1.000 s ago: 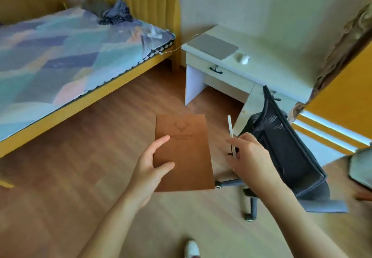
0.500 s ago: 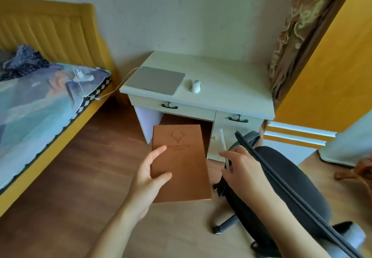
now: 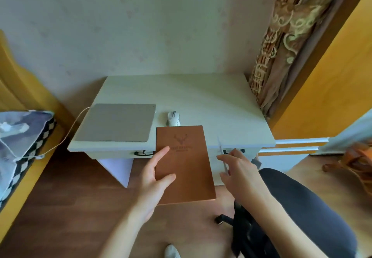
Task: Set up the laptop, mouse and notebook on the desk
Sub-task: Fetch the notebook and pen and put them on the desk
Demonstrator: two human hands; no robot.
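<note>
Notebook [image 3: 184,163] placement is the step in hand, judged from how things lie. Going from the left: the bed [image 3: 22,137] is seen at the edge, with a white cable [image 3: 66,135] running from it to the closed laptop [image 3: 116,123], which lies on the counter [image 3: 201,96] at its left front. Just right of the laptop the mouse [image 3: 173,118] is set down. The brown notebook is held in the air before the counter's front edge, gripped at its left side by the left hand [image 3: 155,179], thumb on the cover. Further right, a thin white pen [image 3: 222,153] is pinched in the fingers of the right hand [image 3: 239,175]. A dark chair [image 3: 306,207] stands at the far right. A second ago the counter was seen far off and askew; now it is faced squarely and close. Only the notebook is left to be laid down, probably on the bare right half.
</note>
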